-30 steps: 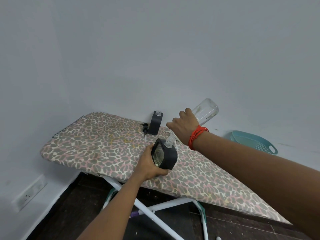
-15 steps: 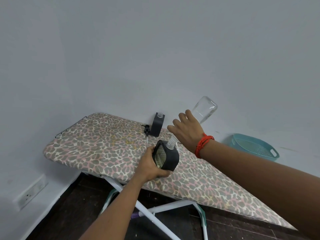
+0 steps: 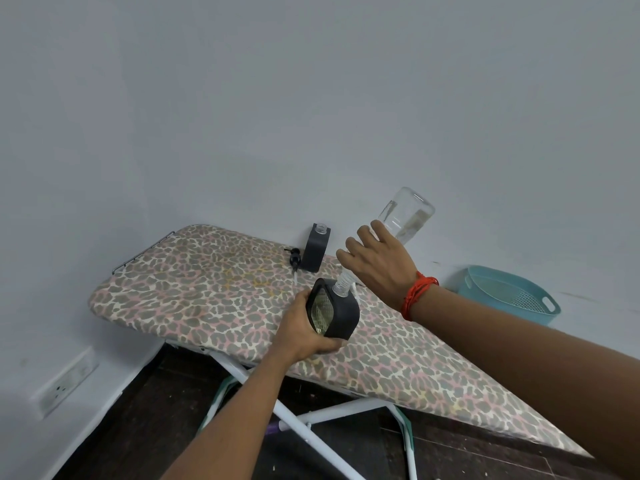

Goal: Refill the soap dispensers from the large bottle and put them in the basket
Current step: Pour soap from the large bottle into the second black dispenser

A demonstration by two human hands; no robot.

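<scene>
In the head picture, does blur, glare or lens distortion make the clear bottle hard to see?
Head view: soft, even light, no harsh glare; the large clear bottle is sharp but pale against the grey wall; the wide lens slightly bows the ironing board; the right hand and the left hand, gripping the soap dispenser, show no motion blur.

Ironing board (image 3: 194,292) lies open leftward; spare dispenser (image 3: 314,251) and pump (image 3: 295,259) stand by the wall (image 3: 311,116).
</scene>
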